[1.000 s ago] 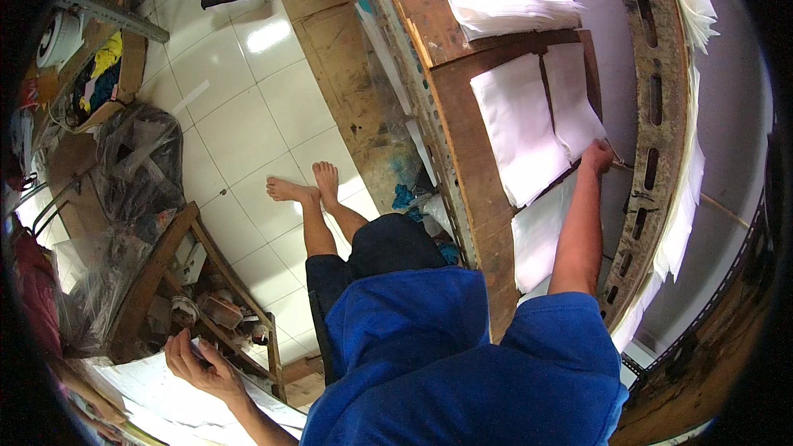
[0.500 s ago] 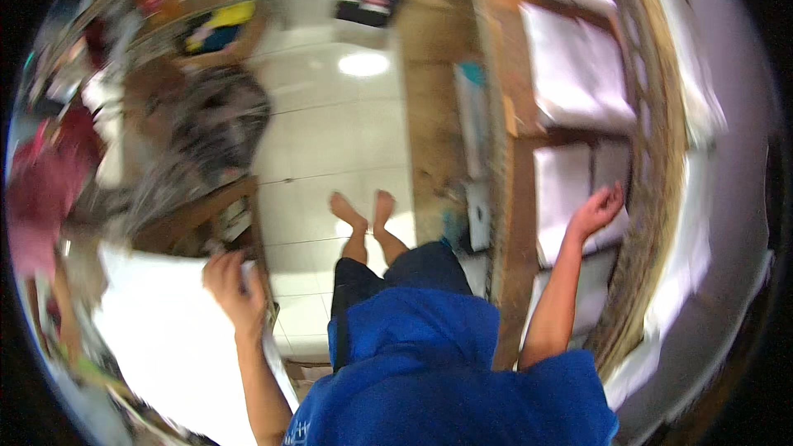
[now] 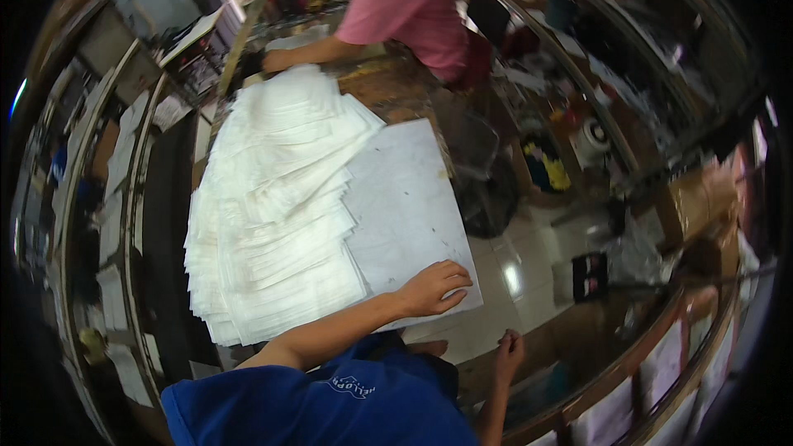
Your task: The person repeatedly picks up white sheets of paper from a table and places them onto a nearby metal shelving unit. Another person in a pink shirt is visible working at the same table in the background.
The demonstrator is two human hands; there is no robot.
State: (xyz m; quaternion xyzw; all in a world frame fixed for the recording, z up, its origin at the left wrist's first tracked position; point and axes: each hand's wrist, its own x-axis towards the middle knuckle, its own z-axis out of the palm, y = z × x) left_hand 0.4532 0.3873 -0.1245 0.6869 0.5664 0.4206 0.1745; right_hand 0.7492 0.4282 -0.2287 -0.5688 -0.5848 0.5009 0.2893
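A large layered pile of thin white sheets (image 3: 273,206), fanned out in overlapping rows, covers the left part of a long worktable. Beside it lies a flat white board (image 3: 405,198) with small dark marks, reaching to the table's near right corner. My left hand (image 3: 434,287) rests at the near edge of this board, fingers loosely bent and apart, with nothing seen in it. The pile lies just left of that hand. Low at my right side hangs my right hand (image 3: 510,351), away from the table, its fingers curled in; whatever they may hold is hidden.
A person in a pink shirt (image 3: 396,8) works at the table's far end, one hand by the pile. Wooden racks (image 3: 661,363) with white sheets stand at lower right, more racks at left (image 3: 124,182). A dark plastic bag (image 3: 491,198) sits beside the table.
My view has swung left from the aisle to the table, bringing the sheet pile and the other person into sight. My right hand has left the rack and come down; my left stays over the board.
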